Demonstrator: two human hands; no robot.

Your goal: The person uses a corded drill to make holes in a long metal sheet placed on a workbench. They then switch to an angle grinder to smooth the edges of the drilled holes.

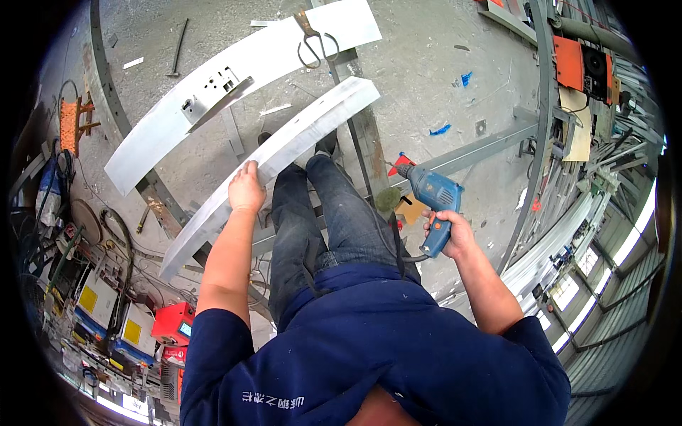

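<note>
My right hand (449, 231) is wrapped round the handle of a blue corded power drill (437, 190), whose tip points left and away from me. My left hand (246, 187) rests on a long pale metal bar (298, 135), its fingers over the bar's top edge; the bar lies at a slant in front of my legs. Farther off lies a white metal panel (234, 64) with small cut-outs and a small metal plate (222, 103) on it. A pair of rusty shears (310, 42) lies across the panel's far right part.
Steel beams (483, 144) form a frame under and around the work. A hammer (178, 51) lies on the floor at far left. Red machine (172, 324) and cables stand at near left. An orange machine (581, 67) and stacked metal lengths (561, 241) line the right.
</note>
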